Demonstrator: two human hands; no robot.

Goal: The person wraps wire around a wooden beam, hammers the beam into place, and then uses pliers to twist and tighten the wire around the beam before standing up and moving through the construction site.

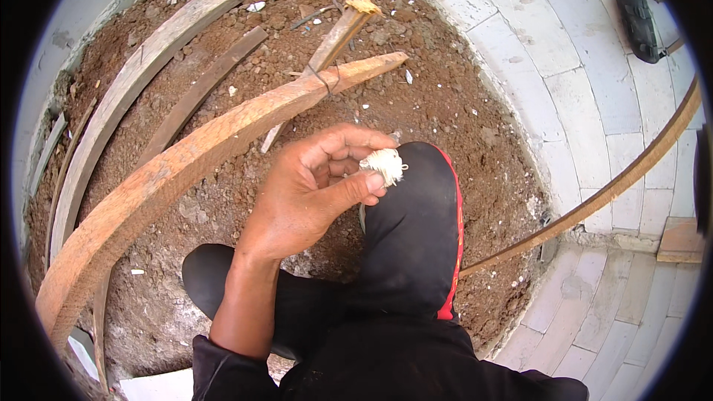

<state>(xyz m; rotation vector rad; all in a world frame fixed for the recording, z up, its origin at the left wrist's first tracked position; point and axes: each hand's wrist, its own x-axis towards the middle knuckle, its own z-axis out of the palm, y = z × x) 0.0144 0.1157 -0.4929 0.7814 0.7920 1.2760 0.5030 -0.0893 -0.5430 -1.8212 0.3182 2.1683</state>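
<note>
My left hand (304, 186) is raised in front of my black-trousered knee (416, 215). Its thumb and fingers close around a small bundle of cream string (385, 165), wound into a lump with a loose loop at its right end. My right hand does not show. Past the hand lies a long, rough wooden beam (223, 130), running from the lower left to the upper middle. A dark tie (324, 83) goes round it near its far end, where it crosses a shorter wooden stake (338, 41) topped with a yellowish lump.
More timber, a grey plank (141, 67) and a thinner strip (200, 93), lies on the brown soil (438, 96) at left. Pale block walls (587, 67) surround the soil. On the right, a wooden strip (594, 204) leans across, and a dark object (637, 27) is near the wall.
</note>
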